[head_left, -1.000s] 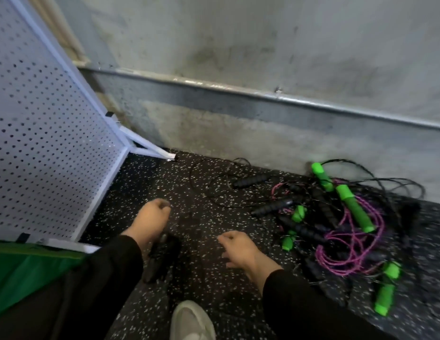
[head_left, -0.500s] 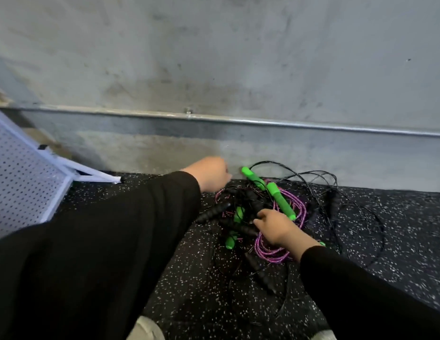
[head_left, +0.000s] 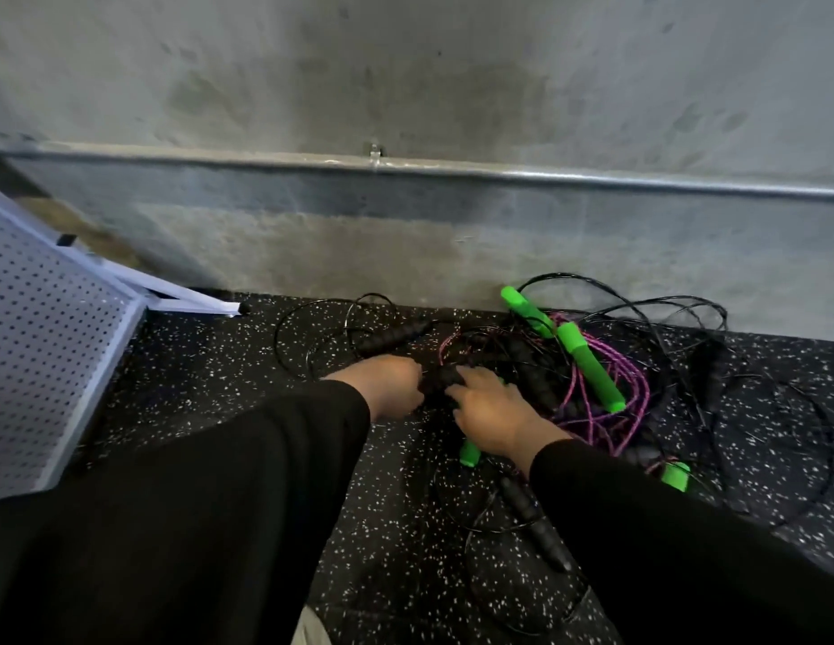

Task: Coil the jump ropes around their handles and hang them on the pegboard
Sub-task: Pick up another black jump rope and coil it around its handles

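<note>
1. Our left hand (head_left: 382,386) has drawn back from the wall to meet our right hand (head_left: 492,414).
2. Both hands grip one black handle (head_left: 440,381), in the rope tangle (head_left: 592,393) right of the pegboard (head_left: 47,365).

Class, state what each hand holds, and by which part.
Both the left hand and right hand grip one black handle in the tangle, left nearer its end.

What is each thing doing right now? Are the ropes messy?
jump ropes: tangled in a pile on the floor, none coiled
black handle: held between both hands
left hand: grips the handle's end
right hand: fingers curled over the handle
pegboard: leaning, nothing hung in the visible part
</note>
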`<state>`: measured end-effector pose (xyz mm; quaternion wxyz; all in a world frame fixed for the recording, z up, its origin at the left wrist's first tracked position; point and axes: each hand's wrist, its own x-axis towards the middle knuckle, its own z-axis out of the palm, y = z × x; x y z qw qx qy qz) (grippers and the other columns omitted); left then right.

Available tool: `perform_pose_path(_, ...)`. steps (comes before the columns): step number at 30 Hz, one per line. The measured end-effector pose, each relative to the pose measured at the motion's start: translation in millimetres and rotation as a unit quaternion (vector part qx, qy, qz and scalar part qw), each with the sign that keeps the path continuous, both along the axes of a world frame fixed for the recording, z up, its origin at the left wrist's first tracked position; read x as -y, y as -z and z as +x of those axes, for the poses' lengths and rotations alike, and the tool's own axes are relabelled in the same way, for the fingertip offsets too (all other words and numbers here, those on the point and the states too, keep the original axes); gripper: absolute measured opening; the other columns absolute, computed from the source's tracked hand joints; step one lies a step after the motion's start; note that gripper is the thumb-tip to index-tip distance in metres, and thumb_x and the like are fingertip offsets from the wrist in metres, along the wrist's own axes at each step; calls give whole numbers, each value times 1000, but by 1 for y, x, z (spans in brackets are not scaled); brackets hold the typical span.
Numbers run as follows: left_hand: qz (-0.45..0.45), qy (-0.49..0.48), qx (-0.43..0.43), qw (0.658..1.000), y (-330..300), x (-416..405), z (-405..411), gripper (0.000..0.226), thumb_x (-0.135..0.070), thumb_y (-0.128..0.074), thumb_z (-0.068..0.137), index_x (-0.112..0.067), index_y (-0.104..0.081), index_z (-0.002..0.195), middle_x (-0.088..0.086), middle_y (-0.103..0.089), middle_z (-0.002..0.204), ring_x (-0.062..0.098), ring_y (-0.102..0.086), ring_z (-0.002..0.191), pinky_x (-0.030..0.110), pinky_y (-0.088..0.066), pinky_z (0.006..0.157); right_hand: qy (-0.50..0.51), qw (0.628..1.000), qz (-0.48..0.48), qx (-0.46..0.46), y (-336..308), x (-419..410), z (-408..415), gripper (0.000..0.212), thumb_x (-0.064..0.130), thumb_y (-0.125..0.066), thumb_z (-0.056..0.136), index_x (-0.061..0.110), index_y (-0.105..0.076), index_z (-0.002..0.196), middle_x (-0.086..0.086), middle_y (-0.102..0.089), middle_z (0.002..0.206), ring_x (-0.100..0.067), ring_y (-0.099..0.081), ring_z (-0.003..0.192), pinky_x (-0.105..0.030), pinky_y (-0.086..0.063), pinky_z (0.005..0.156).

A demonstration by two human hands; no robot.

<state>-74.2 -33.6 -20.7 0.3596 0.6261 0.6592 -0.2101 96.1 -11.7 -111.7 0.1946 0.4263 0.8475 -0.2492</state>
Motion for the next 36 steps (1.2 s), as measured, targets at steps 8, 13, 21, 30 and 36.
perform_pose_path(8,-13,-15,19,1000,21,-1,-13,31,-26,-48,105,-13,-61,129,10,-63,125,28,-60,113,32,-42,82,-107,985,-28,129,41,-9,-52,48,20,-34,103,27,-46,149,-3,6,170,-36,14,154,-68,1,119)
perform_pose_path(13,12,-46,9,999,21,-6,-28,28,-25,-48,103,-12,-63,122,10,-65,119,27,-62,104,32,-44,79,-99,992,66,34,37,-10,-52,35,19,-46,102,19,-61,133,-11,-19,161,-37,-7,152,-67,-1,121)
perform_pose_path(21,249,-101,-6,963,-2,-16,-38,50,-31,-48,101,-19,-41,149,10,-47,146,34,-45,135,52,-41,108,-37,943,175,-282,3,-21,-41,10,8,-64,91,3,-71,85,-18,-55,123,-35,-57,100,-47,-53,86)
perform_pose_path(30,197,-23,41,979,-58,-18,-18,32,-38,-51,103,-12,-55,121,14,-66,118,35,-62,107,34,-41,75,-34,919,245,-308,-98,-20,-7,27,26,-54,95,7,-73,100,-12,-58,124,-31,-62,99,-41,-55,84)
perform_pose_path(36,306,-145,211,917,-165,-7,37,28,-38,-46,107,-11,-54,108,4,-57,95,26,-55,89,33,-31,64,419,802,154,-397,-228,-13,26,48,51,-50,102,12,-58,74,-6,-59,78,-9,-62,62,-19,-43,57)
